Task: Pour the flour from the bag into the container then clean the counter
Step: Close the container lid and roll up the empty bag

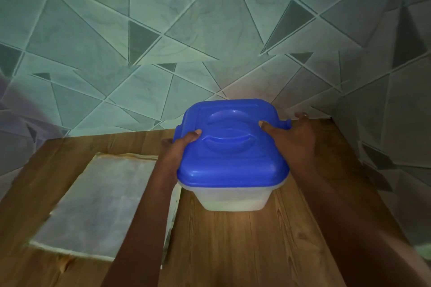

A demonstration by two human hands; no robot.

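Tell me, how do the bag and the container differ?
The bag lies flat and limp on the counter; the container is boxy, closed by a blue lid. No hand grips the bag; the left hand and right hand both hold the container. Both are pale.

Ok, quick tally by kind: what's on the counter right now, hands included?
container: 1
lid: 1, blue, on the container
sheet: 1, flat, whitish; bag or cloth, cannot tell
hands: 2, left hand and right hand, both gripping the lid
total: 5
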